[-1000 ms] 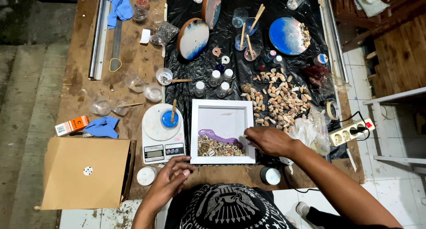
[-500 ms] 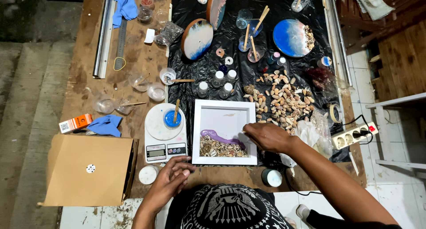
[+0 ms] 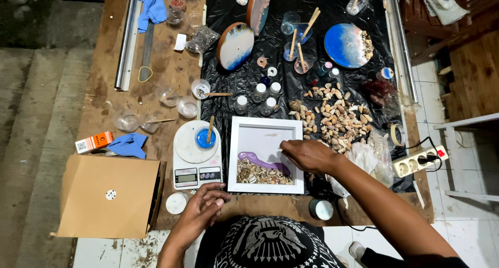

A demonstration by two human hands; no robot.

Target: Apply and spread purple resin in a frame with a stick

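At far left on our bench (image 3: 104, 91) sits a cardboard box (image 3: 106, 195), then the digital scale (image 3: 197, 159) carrying a cup of blue liquid (image 3: 206, 138). Our left hand (image 3: 200, 208) rests at the bench edge just below the scale, fingers loosely curled and holding nothing. In the middle lies the white frame (image 3: 266, 124), with a purple streak (image 3: 262, 161) above a band of shells (image 3: 262, 175). Our right hand (image 3: 309, 155) reaches over its right rim, fingers pinched together on something too small to identify. We judge slow, light placement best, keeping the wrist off the wet purple. The shell pile (image 3: 338, 115) lies just beyond.
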